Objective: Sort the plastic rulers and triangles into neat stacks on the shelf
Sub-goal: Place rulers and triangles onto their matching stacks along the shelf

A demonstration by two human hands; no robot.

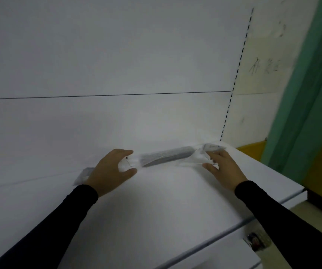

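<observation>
**Ana:** Clear plastic, all of it, lying along the far edge of the white shelf (pixel 156 200) where it meets the back panel (pixel 98 55). The long rulers (pixel 166 156) run left to right between both hands, and I think that is a triangle (pixel 195 159) at the right end, though blur makes it hard to be sure.

**Ben:** What are the hands doing?

**Ana:** The left hand (pixel 111 169) is curled, thumb and fingers pinching the left part of the rulers. The right hand (pixel 222 167) has its fingers fairly straight, fingertips touching the transparent piece near the right end; it seems to press and not to grip.

**Ben:** So the step is squaring the stack?

**Ana:** That is my reading. To do it well, I would push the long edges flat against the back panel, tap the ends level from both sides, and keep the triangle apart in its own pile. The plastic looks slippery, so light, even pressure seems wise.

**Ben:** Anything in the way?

**Ana:** Little on the shelf itself. Another grey strip (pixel 84 174) shows just left of the left hand, partly hidden by it. A slotted upright (pixel 235 78) stands at the far right corner, and beyond it a green frame (pixel 301 94). A small label holder (pixel 256 240) hangs on the near shelf edge. The right end of the shelf is close, so a piece could slide off there.
</observation>
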